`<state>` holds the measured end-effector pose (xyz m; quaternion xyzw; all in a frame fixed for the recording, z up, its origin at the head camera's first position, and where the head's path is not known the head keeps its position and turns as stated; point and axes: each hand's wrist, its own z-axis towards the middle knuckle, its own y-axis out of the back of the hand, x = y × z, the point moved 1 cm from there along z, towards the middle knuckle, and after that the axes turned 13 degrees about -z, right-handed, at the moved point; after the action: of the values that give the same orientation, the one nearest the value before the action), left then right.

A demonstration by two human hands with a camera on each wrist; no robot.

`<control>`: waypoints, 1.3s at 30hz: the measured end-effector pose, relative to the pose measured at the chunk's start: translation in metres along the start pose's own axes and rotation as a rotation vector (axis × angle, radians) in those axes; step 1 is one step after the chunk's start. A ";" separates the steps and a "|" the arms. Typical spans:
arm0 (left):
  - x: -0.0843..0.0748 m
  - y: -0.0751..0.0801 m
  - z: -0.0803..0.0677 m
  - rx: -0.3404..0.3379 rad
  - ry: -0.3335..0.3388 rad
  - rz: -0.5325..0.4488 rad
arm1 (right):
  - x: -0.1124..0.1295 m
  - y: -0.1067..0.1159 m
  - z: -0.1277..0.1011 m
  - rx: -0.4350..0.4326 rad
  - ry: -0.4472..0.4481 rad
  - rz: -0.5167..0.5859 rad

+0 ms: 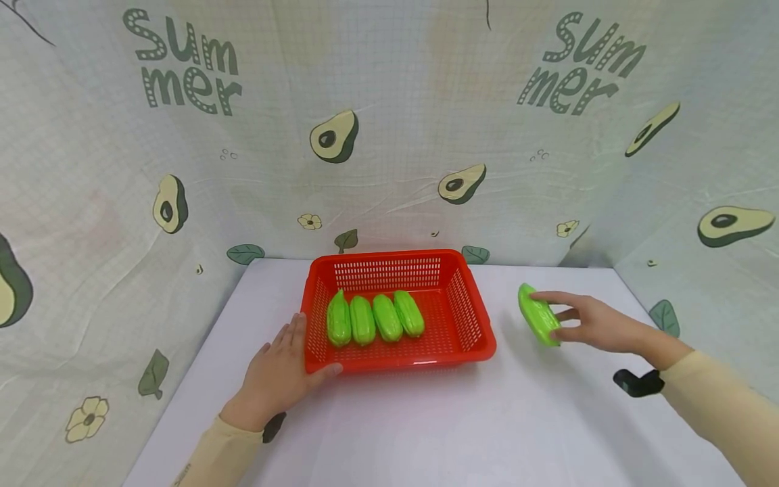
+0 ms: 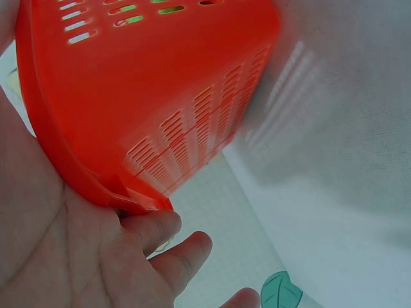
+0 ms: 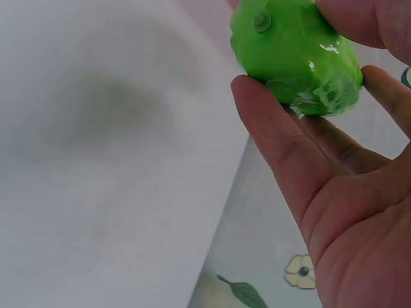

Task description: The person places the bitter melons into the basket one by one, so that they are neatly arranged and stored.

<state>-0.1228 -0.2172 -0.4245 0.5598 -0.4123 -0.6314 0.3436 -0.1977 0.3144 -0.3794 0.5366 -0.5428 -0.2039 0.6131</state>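
Observation:
A red plastic basket (image 1: 426, 358) stands on the white table, with several green ridged vegetables (image 1: 363, 320) side by side in its left part. My left hand (image 1: 276, 372) rests against the basket's near left corner, fingers fairly straight along the left side and thumb at the front rim. In the left wrist view, the palm touches the basket rim (image 2: 70, 173). To the right of the basket, my right hand (image 1: 599, 325) pinches another green ridged vegetable (image 1: 538, 315) between thumb and fingers, above the table. Its rounded end looks glossy, as if wrapped in clear film, in the right wrist view.
The white tabletop (image 1: 426, 433) extends in front of the basket and to both sides. A cloth curtain (image 1: 389, 81) printed with avocados, leaves and lettering hangs behind the table and along its sides. A dark band (image 1: 639, 383) shows at the right wrist.

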 end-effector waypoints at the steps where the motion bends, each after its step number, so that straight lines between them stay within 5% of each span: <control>1: 0.000 0.000 0.000 0.000 0.000 -0.001 | 0.002 0.005 0.001 -0.007 0.005 -0.011; 20: 0.001 -0.001 0.000 -0.003 -0.003 0.004 | 0.070 0.066 0.043 -0.015 0.085 -0.116; 39: 0.002 -0.001 0.000 0.006 0.009 0.007 | 0.127 0.037 0.119 0.131 0.154 -0.072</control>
<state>-0.1234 -0.2185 -0.4258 0.5621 -0.4147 -0.6265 0.3459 -0.2735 0.1695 -0.3101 0.6087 -0.4867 -0.1480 0.6088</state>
